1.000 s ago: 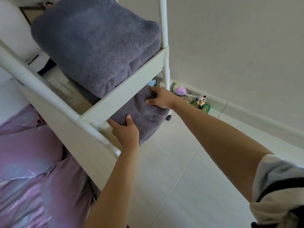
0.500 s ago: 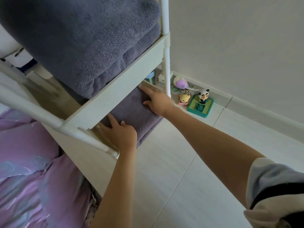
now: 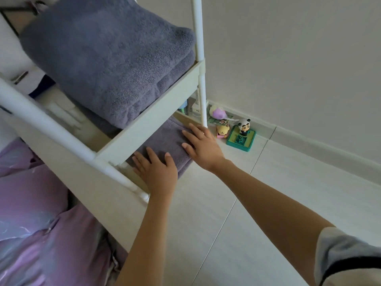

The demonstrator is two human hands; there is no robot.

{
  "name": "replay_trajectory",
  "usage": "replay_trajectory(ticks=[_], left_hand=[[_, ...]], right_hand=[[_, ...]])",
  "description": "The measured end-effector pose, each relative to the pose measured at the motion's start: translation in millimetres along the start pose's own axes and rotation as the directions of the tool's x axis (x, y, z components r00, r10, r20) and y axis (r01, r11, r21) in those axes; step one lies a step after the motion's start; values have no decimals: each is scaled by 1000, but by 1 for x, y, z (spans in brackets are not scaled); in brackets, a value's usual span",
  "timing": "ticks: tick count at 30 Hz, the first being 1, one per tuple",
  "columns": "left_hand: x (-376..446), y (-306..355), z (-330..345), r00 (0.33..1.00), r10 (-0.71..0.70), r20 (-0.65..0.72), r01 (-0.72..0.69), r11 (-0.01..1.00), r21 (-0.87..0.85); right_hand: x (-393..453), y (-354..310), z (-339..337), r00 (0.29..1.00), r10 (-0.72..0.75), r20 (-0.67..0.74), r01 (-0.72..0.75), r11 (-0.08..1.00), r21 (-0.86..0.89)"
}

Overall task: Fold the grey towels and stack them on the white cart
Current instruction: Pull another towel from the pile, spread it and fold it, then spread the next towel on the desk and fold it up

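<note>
Both hands flat, fingers spread, pressing not gripping: left hand [image 3: 158, 172] on the near end of the folded towel [image 3: 165, 141], right hand [image 3: 203, 144] on its far edge by the post. Towel sits on the cart [image 3: 144, 124]'s lower shelf w/ its near edge overhanging. Risk: left unsquared, it could slide off the front; a hard shove could bunch the fold.

Panda figure [image 3: 244, 126] stands on a green tray [image 3: 241, 140] on the tiled floor [image 3: 237, 223], beside the wall [image 3: 288, 58] and its skirting [image 3: 321, 149]. Just left of the tray, a yellow bear toy [image 3: 222, 131]; behind it, a purple toy [image 3: 219, 113] and a small green card [image 3: 214, 121]. Lower left, purple bedding [image 3: 35, 213].
</note>
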State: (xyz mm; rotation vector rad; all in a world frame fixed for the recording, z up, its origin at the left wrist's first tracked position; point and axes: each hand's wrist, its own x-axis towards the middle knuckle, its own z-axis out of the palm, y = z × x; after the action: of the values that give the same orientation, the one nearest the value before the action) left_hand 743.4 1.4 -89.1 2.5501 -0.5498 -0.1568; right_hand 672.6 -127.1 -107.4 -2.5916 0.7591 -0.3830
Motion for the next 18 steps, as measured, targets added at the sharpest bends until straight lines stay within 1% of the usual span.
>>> replay_trajectory(ticks=[2,4,5,7,8,9,10,11,12,13,14,17,18], left_hand=[[-16,9,-2,993,115,-14,-115,993,-1],[-30,22,-2,979,203,26,-202,979,-26],[-40,32,-1,960,274,60,-272,961,-49],[-54,47,3,908,402,116,-392,915,-99],[-70,62,8,861,485,155,-464,873,-152],[-79,70,12,829,527,189,-490,846,-208],[-92,81,15,802,546,242,-486,832,-267],[-105,89,20,767,571,291,-484,814,-321],[-125,102,27,713,610,345,-493,787,-372],[-137,109,32,676,629,384,-494,773,-397],[-163,122,38,620,659,426,-509,750,-422],[-211,140,53,501,699,511,-534,714,-453],[-252,153,59,425,726,540,-566,679,-468]], right_hand=[[-26,2,-9,997,23,-72,-18,998,60],[-53,8,-18,990,69,-120,-58,994,97],[-72,13,-27,982,118,-146,-103,989,106],[-101,21,-40,960,195,-199,-170,976,137],[-126,31,-53,935,253,-249,-223,965,140],[-142,36,-59,918,293,-268,-261,954,149],[-160,43,-66,893,339,-296,-300,939,168],[-178,50,-73,866,386,-317,-342,921,187],[-206,59,-82,824,443,-353,-394,896,206],[-222,65,-87,784,492,-379,-430,870,239],[-254,73,-97,724,551,-415,-481,835,268],[-313,87,-110,600,654,-461,-564,755,335],[-359,92,-124,529,696,-485,-610,710,353]])
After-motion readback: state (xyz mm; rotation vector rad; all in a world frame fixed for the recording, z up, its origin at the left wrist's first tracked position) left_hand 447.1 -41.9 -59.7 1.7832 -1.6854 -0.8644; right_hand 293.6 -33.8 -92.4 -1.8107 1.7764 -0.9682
